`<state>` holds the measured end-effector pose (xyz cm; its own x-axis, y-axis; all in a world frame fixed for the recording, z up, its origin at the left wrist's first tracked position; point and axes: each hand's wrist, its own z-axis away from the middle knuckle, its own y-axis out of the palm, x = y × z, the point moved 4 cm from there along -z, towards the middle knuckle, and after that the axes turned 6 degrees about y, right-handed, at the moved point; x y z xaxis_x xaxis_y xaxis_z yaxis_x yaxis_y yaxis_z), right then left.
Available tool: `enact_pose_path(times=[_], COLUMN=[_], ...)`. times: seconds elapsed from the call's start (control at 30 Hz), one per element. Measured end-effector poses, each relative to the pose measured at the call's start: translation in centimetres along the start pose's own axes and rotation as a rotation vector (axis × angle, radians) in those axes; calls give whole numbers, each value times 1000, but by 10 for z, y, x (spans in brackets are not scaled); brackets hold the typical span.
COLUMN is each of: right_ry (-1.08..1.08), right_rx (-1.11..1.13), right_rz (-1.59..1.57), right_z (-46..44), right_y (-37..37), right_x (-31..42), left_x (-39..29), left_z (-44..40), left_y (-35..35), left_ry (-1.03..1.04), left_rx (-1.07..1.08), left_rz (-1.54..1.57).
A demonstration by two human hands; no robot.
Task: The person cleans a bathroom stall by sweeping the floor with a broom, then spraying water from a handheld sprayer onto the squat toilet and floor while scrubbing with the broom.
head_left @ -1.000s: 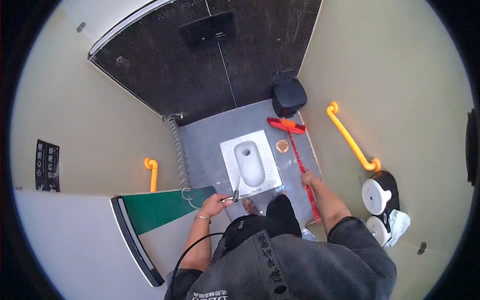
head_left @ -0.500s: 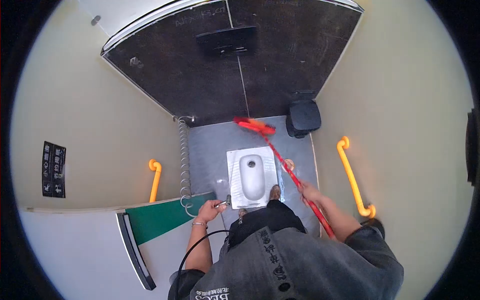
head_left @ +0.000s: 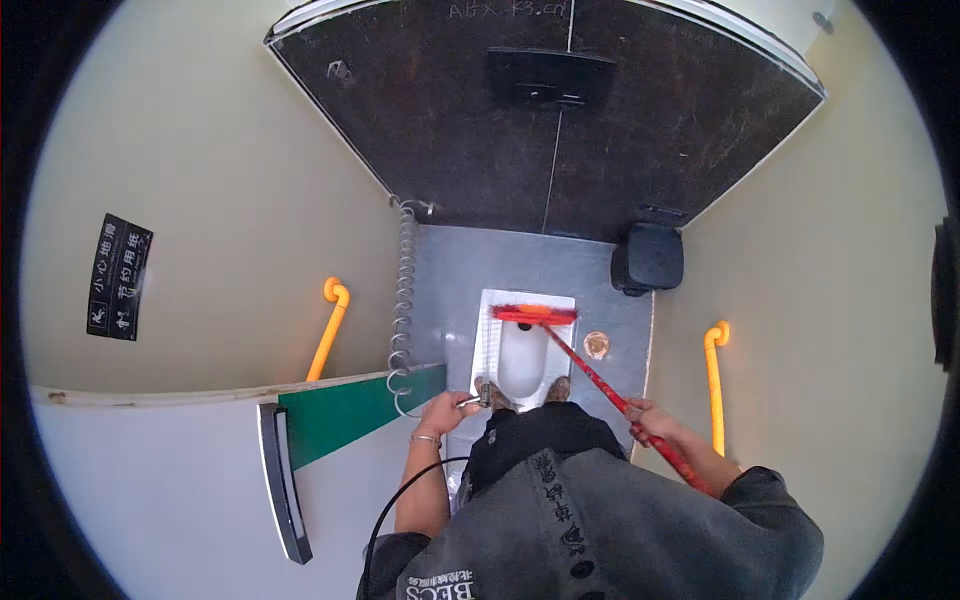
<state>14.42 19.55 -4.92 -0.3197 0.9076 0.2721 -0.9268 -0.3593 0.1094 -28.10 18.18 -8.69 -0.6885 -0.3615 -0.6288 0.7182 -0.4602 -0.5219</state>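
My right hand (head_left: 657,424) is wrapped round the red handle of a long brush (head_left: 592,374), which slants up and left from my side. The wide red and orange brush head (head_left: 535,315) lies across the far end of a white squat toilet (head_left: 521,367), just beyond its dark drain hole. In my left hand (head_left: 443,413) is a metal spray gun (head_left: 484,397), held near the toilet's near left corner. A coiled grey hose (head_left: 404,290) runs from the back wall down toward that hand. My shoes stand on either side of the toilet's near end.
A black bin (head_left: 650,260) stands in the back right corner. Yellow grab bars (head_left: 326,335) are fixed to both side walls. On the left is a green and white door (head_left: 345,425) with a long handle. A round floor drain (head_left: 596,346) lies right of the toilet.
The brush head has come from the floor by the back wall onto the far end of the toilet. My view has turned slightly. My left hand still holds the spray gun.
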Motion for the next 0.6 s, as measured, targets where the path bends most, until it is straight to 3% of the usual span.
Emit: enact_pose_path(times=[0.13, 0.3, 0.37, 0.4, 0.5, 0.57, 0.6], right_ry=[-16, -270, -349, -347, -184, -532, -342], right_rx=[91, -190, -288, -284, -192, -246, -191], right_rz=[-263, 46, 127, 139, 188, 510, 370], right_z=[42, -40, -80, -95, -153, -195, -127], right_y=[6, 22, 17, 15, 14, 11, 38], right_x=[19, 50, 82, 99, 111, 89, 108], left_x=[11, 9, 7, -5, -11, -16, -19], left_z=[-14, -27, -36, -36, -43, -44, -45], left_y=[-2, -11, -14, -22, -33, -47, -56], left_ry=[13, -64, 33, 5, 28, 1, -26], left_rx=[22, 151, -49, -30, -151, -195, -237], left_rz=[85, 26, 30, 17, -126, -147, -164])
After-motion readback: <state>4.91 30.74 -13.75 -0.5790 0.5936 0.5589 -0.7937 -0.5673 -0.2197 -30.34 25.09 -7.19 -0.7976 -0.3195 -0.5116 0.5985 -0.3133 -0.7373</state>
